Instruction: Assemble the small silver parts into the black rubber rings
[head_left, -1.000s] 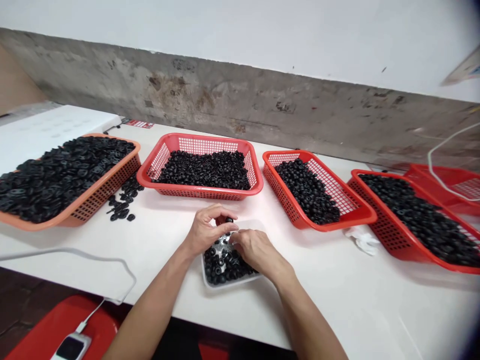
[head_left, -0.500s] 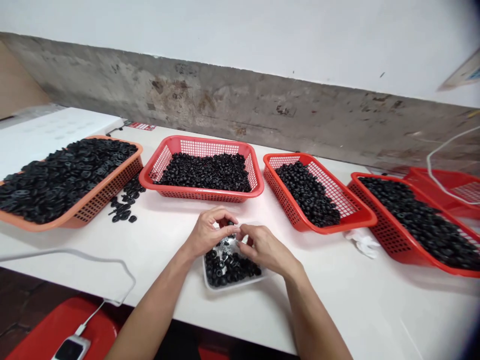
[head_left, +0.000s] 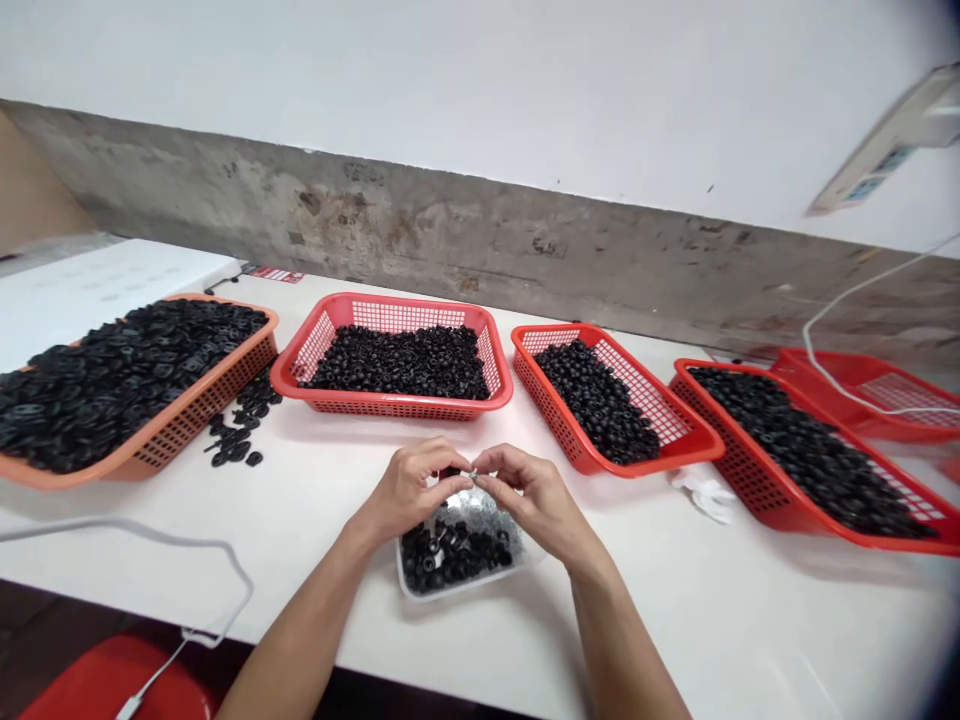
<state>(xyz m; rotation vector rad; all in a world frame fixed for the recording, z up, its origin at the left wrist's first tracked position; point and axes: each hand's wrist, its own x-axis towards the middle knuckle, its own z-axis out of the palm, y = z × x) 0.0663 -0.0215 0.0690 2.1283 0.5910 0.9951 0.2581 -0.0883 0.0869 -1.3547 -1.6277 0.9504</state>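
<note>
Tabletop (head_left: 697, 620), grommet (head_left: 471, 476) between left hand (head_left: 416, 490) and right hand (head_left: 529, 500), axis hidden

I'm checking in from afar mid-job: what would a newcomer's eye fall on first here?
First, the plastic mesh baskets heaped with small black ring-shaped parts, lined along the white table, an orange one at far left, red ones at right. Then, front and centre, the left hand and right hand meet on a small piece above a shallow clear tray of black parts.
</note>
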